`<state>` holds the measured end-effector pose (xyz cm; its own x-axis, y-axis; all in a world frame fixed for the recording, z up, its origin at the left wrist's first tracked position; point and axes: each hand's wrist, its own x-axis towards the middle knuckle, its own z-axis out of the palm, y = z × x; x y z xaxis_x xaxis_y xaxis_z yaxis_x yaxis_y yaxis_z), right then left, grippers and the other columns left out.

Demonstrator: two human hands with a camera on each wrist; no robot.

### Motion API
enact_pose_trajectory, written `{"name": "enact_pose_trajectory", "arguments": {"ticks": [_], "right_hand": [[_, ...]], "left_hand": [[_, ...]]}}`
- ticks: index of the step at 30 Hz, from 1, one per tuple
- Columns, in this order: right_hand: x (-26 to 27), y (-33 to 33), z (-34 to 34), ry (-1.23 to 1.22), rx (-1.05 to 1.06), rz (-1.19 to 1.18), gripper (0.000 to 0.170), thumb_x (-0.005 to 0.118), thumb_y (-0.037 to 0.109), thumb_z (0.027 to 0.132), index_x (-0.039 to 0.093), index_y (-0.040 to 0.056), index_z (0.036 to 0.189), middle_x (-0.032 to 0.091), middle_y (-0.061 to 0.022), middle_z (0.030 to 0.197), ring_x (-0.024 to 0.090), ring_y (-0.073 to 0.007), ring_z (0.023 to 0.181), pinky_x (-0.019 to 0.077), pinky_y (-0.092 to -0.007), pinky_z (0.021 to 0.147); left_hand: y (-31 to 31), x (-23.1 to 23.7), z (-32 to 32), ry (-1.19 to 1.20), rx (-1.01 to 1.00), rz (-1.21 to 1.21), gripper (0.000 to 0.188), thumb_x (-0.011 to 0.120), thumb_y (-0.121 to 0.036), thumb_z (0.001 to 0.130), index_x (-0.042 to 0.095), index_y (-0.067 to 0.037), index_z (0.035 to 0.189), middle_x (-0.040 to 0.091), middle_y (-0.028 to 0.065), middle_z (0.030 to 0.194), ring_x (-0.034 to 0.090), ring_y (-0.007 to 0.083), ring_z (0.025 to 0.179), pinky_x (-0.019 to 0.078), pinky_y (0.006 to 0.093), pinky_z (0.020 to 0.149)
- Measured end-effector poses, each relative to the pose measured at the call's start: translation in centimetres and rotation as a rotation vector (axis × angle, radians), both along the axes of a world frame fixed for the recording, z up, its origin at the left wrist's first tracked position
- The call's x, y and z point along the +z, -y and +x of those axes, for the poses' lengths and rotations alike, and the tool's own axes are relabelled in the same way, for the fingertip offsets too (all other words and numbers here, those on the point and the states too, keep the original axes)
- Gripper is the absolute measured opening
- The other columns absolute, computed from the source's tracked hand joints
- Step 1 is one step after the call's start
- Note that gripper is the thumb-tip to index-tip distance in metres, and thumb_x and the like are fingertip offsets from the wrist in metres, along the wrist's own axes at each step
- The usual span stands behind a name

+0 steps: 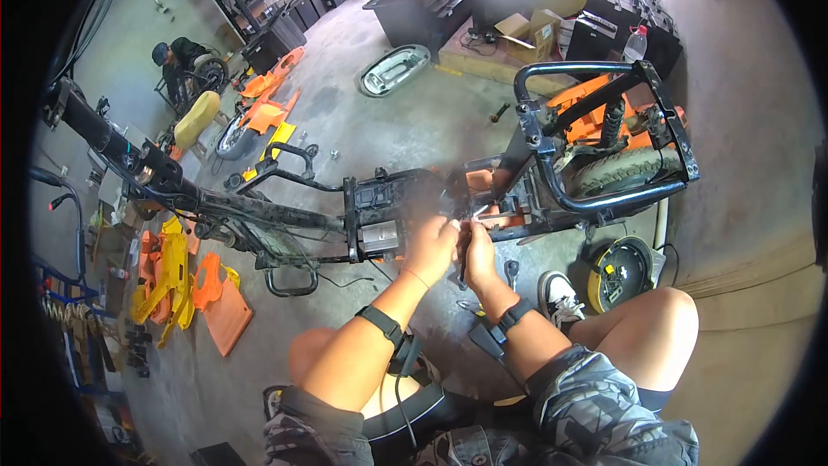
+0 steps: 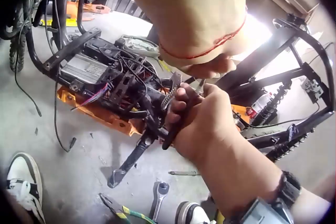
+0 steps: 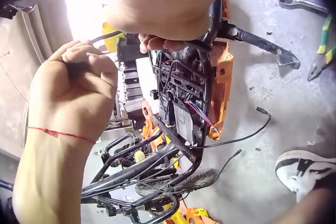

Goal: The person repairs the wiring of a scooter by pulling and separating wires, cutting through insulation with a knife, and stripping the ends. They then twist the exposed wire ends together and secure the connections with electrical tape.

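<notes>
A stripped motorbike frame (image 1: 302, 220) lies across the floor, both hands at its middle. My right hand (image 2: 202, 121) grips a dark bar-shaped handle (image 2: 176, 132), whose end pokes out below the fingers. Beside those fingers is a coil spring (image 2: 169, 98) on the frame. The left hand (image 3: 76, 85), a red string at its wrist, has its fingers curled round a thin dark rod (image 3: 105, 36); the rod's far part is hidden. In the head view the left hand (image 1: 431, 250) is close beside the right hand (image 1: 481, 255). A kickstand (image 2: 128, 163) angles down below them.
On the floor near my shoe are pliers (image 2: 126, 211), a ratchet wrench (image 2: 160, 198) and a slim rod (image 2: 184, 173). A yellow helmet-like bowl (image 1: 623, 274) sits at right. Orange panels (image 1: 226, 302) lie at left. Another person (image 1: 177, 65) bends over a wheel at the back.
</notes>
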<state>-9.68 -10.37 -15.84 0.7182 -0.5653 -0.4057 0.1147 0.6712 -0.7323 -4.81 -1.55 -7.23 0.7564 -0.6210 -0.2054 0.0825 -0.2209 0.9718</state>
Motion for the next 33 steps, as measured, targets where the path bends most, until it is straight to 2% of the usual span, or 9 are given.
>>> {"name": "enact_pose_trajectory", "arguments": {"ticks": [8, 12, 18, 22, 23, 24, 25, 31, 33], "right_hand": [[1.2, 0.7, -0.4, 0.025, -0.083, -0.087, 0.037, 0.038, 0.033, 0.105, 0.061, 0.0073, 0.091, 0.057, -0.0022, 0.069, 0.049, -0.0100, 0.056, 0.0364, -0.0262, 0.048], [1.8, 0.9, -0.7, 0.030, -0.083, -0.099, 0.033, 0.039, 0.030, 0.103, 0.059, 0.0088, 0.088, 0.054, -0.0006, 0.066, 0.045, -0.0106, 0.052, 0.0353, -0.0262, 0.047], [-2.9, 1.0, -2.5, -0.056, 0.205, -0.080, 0.031, 0.038, 0.026, 0.102, 0.060, 0.0076, 0.092, 0.059, -0.0030, 0.072, 0.047, -0.0102, 0.050, 0.0366, -0.0255, 0.043], [-7.2, -0.9, -4.2, -0.134, 0.156, -0.048, 0.031, 0.038, 0.025, 0.101, 0.061, 0.0049, 0.097, 0.063, -0.0053, 0.076, 0.048, -0.0105, 0.049, 0.0375, -0.0258, 0.042], [-8.6, -1.4, -4.5, -0.149, 0.158, -0.036, 0.028, 0.041, 0.024, 0.098, 0.061, 0.0048, 0.096, 0.063, -0.0061, 0.076, 0.048, -0.0110, 0.049, 0.0374, -0.0263, 0.042], [-10.0, -1.6, -5.0, -0.169, 0.221, -0.024, 0.026, 0.043, 0.023, 0.096, 0.062, 0.0056, 0.096, 0.064, -0.0061, 0.077, 0.049, -0.0114, 0.050, 0.0376, -0.0268, 0.042], [-10.7, -2.0, -5.5, -0.169, 0.261, -0.071, 0.025, 0.044, 0.023, 0.096, 0.063, 0.0064, 0.096, 0.064, -0.0054, 0.077, 0.049, -0.0116, 0.050, 0.0371, -0.0268, 0.042], [-15.5, -2.6, -7.5, -0.367, 0.460, -0.291, 0.020, 0.053, 0.021, 0.095, 0.065, 0.0056, 0.098, 0.064, -0.0041, 0.081, 0.051, -0.0114, 0.063, 0.0432, -0.0285, 0.055], [-16.8, -1.6, -8.3, -0.424, 0.485, -0.454, 0.023, 0.056, 0.022, 0.093, 0.067, 0.0026, 0.098, 0.067, -0.0085, 0.085, 0.059, -0.0175, 0.073, 0.0469, -0.0333, 0.067]], "left_hand": [[3.0, 0.3, -1.4, 0.061, 0.081, -0.138, 0.027, 0.052, -0.024, 0.103, 0.055, -0.002, 0.088, 0.054, 0.0015, 0.064, 0.053, 0.0102, 0.052, 0.0433, 0.0271, 0.049], [3.4, 0.9, -0.6, 0.175, 0.043, -0.052, 0.031, 0.052, -0.026, 0.103, 0.057, 0.000, 0.086, 0.057, 0.0042, 0.061, 0.056, 0.0118, 0.052, 0.0450, 0.0294, 0.050], [3.1, -0.4, 1.9, 0.414, -0.079, 0.285, 0.037, 0.050, -0.030, 0.103, 0.058, 0.001, 0.086, 0.062, 0.0112, 0.064, 0.064, 0.0193, 0.056, 0.0490, 0.0356, 0.054], [1.5, -1.6, 4.4, 0.667, -0.049, 0.340, 0.042, 0.048, -0.035, 0.103, 0.058, 0.002, 0.087, 0.061, 0.0170, 0.065, 0.067, 0.0273, 0.058, 0.0502, 0.0419, 0.058], [1.0, -0.9, 4.9, 0.600, -0.027, 0.322, 0.042, 0.048, -0.036, 0.102, 0.059, 0.001, 0.086, 0.061, 0.0187, 0.068, 0.066, 0.0297, 0.058, 0.0505, 0.0434, 0.060], [0.5, -0.8, 5.3, 0.589, 0.004, 0.389, 0.040, 0.050, -0.035, 0.100, 0.061, 0.001, 0.086, 0.063, 0.0203, 0.073, 0.067, 0.0348, 0.065, 0.0507, 0.0451, 0.066], [-0.1, 0.0, 5.7, 0.517, 0.011, 0.505, 0.043, 0.047, -0.036, 0.098, 0.064, 0.003, 0.098, 0.065, 0.0315, 0.100, 0.062, 0.0487, 0.098, 0.0473, 0.0532, 0.088], [-1.8, 1.3, 5.4, 0.600, 0.002, 0.707, 0.037, 0.049, -0.035, 0.098, 0.062, -0.001, 0.098, 0.068, 0.0267, 0.096, 0.064, 0.0453, 0.095, 0.0498, 0.0526, 0.082], [-1.9, 0.9, 5.3, 0.593, 0.003, 0.729, 0.033, 0.051, -0.033, 0.097, 0.062, -0.002, 0.097, 0.068, 0.0260, 0.096, 0.064, 0.0456, 0.095, 0.0496, 0.0521, 0.082]]}}
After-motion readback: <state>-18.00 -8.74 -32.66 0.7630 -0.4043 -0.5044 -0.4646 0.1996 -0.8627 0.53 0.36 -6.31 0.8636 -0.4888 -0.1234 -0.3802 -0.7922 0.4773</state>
